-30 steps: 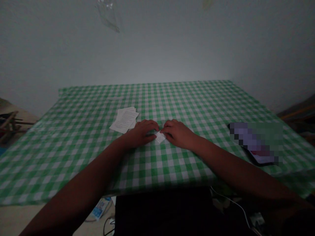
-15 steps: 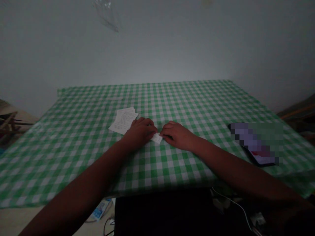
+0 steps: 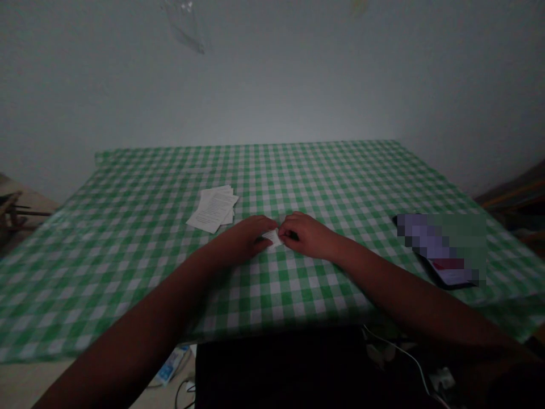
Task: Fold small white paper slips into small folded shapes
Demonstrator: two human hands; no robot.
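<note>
At the small folded white paper slip [image 3: 272, 239], lying on the green gingham tablecloth [image 3: 340, 295], the slip is being pinched from both sides by the curled, closed fingers of the left hand [image 3: 242, 238] and the right hand [image 3: 306, 236]. Left of the slip, a loose stack of printed sheets [image 3: 212, 209] is being borne by the cloth; right of it, a partly blurred phone [image 3: 451, 275] is being borne too. Beyond the slip, a white wall [image 3: 272, 74] is being met by the cloth's far edge.

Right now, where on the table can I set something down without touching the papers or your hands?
Free patches: the gingham tablecloth behind the paper stack, toward the wall; left of the stack; and between the right hand and the phone. Crowded: the middle, where the left hand and right hand meet at a small white paper.
</note>
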